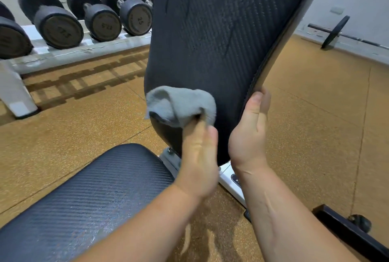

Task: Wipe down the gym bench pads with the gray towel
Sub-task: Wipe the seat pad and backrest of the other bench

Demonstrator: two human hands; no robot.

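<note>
Two pads make up the job: the upright back pad (221,30), raised steeply with its long axis running up and away toward the top of the view, and the seat pad (94,194), lying low at lower left with its long axis running toward the near left corner. Most of the back pad's ribbed face lies above the fingers, so the wiping stroke, as I judge it, has to travel upward along that long axis. One hand, the right hand (250,131), is clamped on the pad's right edge, thumb on the front and fingers wrapped behind, steadying it. The left hand (200,160) is the nearer to the cloth and does the work: its fingers are closed on the gray towel (181,106), bunched into a wad and pressed against the bottom left corner of the back pad. The seat pad sits below and left of both hands, apart from the towel.
</note>
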